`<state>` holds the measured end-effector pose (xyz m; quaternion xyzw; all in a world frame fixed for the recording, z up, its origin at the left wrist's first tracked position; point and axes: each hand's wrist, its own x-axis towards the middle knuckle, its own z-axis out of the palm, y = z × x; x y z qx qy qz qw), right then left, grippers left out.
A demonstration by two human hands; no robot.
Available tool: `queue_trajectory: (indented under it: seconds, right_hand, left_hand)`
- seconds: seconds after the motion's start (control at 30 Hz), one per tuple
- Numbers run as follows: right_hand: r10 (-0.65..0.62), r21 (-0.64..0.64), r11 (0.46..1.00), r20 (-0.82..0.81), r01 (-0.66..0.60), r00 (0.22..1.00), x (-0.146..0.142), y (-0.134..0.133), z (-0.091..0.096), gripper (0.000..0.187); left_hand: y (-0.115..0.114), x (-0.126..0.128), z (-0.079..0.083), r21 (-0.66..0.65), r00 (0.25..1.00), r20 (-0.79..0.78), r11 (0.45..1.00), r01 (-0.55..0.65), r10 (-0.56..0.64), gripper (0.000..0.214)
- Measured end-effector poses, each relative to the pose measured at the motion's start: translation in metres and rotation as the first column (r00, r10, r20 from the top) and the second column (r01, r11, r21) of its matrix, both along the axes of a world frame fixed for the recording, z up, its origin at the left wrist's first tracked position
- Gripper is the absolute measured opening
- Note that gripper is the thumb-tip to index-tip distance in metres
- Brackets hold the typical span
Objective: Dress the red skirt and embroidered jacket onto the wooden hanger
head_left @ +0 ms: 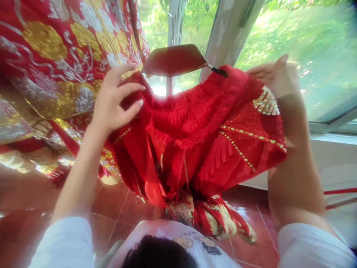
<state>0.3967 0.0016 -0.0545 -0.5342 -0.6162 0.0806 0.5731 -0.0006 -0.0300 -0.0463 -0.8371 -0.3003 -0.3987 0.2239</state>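
A red pleated skirt (195,134) with gold beading and embroidered hem hangs from a dark red hanger (174,59) in front of me. My left hand (115,98) pinches the skirt's waistband at its left end, fingers closed on the cloth. My right hand (275,74) grips the right end of the waistband near a gold emblem (266,102). The skirt's lower folds drop toward the floor between my arms.
A red garment with heavy gold and silver embroidery (61,56) hangs at the left. Behind the skirt is a window (306,48) with green foliage outside and a white sill (331,139). The floor is glossy red-brown tile (122,208).
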Motion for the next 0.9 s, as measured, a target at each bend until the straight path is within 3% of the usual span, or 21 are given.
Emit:
queue_trajectory:
  seconds: [0.1, 0.13, 0.17, 0.2, 0.23, 0.27, 0.3, 0.33, 0.4, 0.43, 0.47, 0.57, 0.63, 0.77, 0.83, 0.9]
  right_hand:
    - [-0.113, 0.204, 0.966, -0.231, 0.161, 0.966, 0.001, -0.025, -0.025, 0.058]
    - [-0.223, 0.301, 0.906, -0.261, 0.299, 0.939, -0.006, -0.039, -0.037, 0.045]
    - [-0.403, 0.416, 0.772, -0.264, 0.481, 0.876, -0.016, -0.054, -0.049, 0.029]
    - [-0.581, 0.515, 0.586, -0.271, 0.625, 0.767, -0.031, -0.070, -0.063, 0.015]
    - [-0.665, 0.590, 0.411, -0.327, 0.695, 0.671, -0.048, -0.085, -0.077, 0.009]
    - [-0.667, 0.649, 0.330, -0.354, 0.686, 0.656, -0.067, -0.098, -0.091, 0.008]
    - [-0.610, 0.696, 0.389, -0.297, 0.604, 0.735, -0.086, -0.108, -0.104, 0.009]
    - [-0.519, 0.657, 0.583, -0.152, 0.478, 0.841, -0.104, -0.115, -0.117, 0.008]
    - [-0.377, 0.473, 0.817, 0.006, 0.330, 0.926, -0.133, -0.116, -0.140, 0.017]
    - [-0.309, 0.335, 0.898, 0.019, 0.285, 0.951, -0.144, -0.113, -0.150, 0.026]
    - [-0.256, 0.201, 0.947, -0.006, 0.252, 0.967, -0.151, -0.108, -0.158, 0.035]
    - [-0.079, -0.122, 0.991, -0.172, 0.058, 0.982, -0.162, -0.099, -0.177, 0.049]
    - [-0.027, -0.177, 0.984, -0.280, -0.024, 0.960, -0.164, -0.102, -0.183, 0.044]
    - [-0.111, -0.112, 0.990, -0.302, 0.080, 0.947, -0.166, -0.115, -0.183, 0.041]
    - [-0.185, -0.003, 0.982, -0.219, 0.189, 0.958, -0.165, -0.120, -0.180, 0.042]
    - [-0.266, 0.171, 0.940, -0.169, 0.294, 0.949, -0.165, -0.121, -0.177, 0.039]
  left_hand:
    - [-0.036, 0.022, -0.038, 0.185, 0.993, -0.055, 0.979, -0.089, 0.101, 0.034]
    - [-0.047, 0.033, -0.054, 0.171, 0.989, -0.092, 0.980, -0.103, 0.120, 0.034]
    - [-0.057, 0.044, -0.070, 0.140, 0.982, -0.126, 0.982, -0.125, 0.143, 0.036]
    - [-0.065, 0.056, -0.086, 0.098, 0.972, -0.153, 0.982, -0.164, 0.178, 0.041]
    - [-0.069, 0.068, -0.099, 0.042, 0.960, -0.177, 0.977, -0.211, 0.215, 0.047]
    - [-0.070, 0.078, -0.111, -0.013, 0.948, -0.196, 0.966, -0.257, 0.249, 0.053]
    - [-0.068, 0.085, -0.120, -0.056, 0.937, -0.207, 0.953, -0.298, 0.281, 0.057]
    - [-0.064, 0.091, -0.127, -0.083, 0.930, -0.205, 0.941, -0.329, 0.306, 0.058]
    - [-0.055, 0.094, -0.135, -0.082, 0.929, -0.160, 0.933, -0.350, 0.334, 0.047]
    - [-0.050, 0.093, -0.137, -0.064, 0.934, -0.123, 0.936, -0.346, 0.337, 0.038]
    - [-0.047, 0.090, -0.138, -0.041, 0.942, -0.080, 0.943, -0.331, 0.327, 0.030]
    - [-0.046, 0.081, -0.141, 0.003, 0.974, 0.054, 0.975, -0.222, 0.221, 0.016]
    - [-0.051, 0.075, -0.144, -0.007, 0.983, 0.130, 0.992, -0.130, 0.129, 0.014]
    - [-0.065, 0.069, -0.156, 0.011, 0.974, 0.220, 0.998, -0.062, 0.058, 0.025]
    - [-0.073, 0.068, -0.163, 0.073, 0.963, 0.267, 0.995, -0.067, 0.045, 0.023]
    - [-0.080, 0.070, -0.169, 0.127, 0.949, 0.315, 0.989, -0.074, 0.030, 0.020]
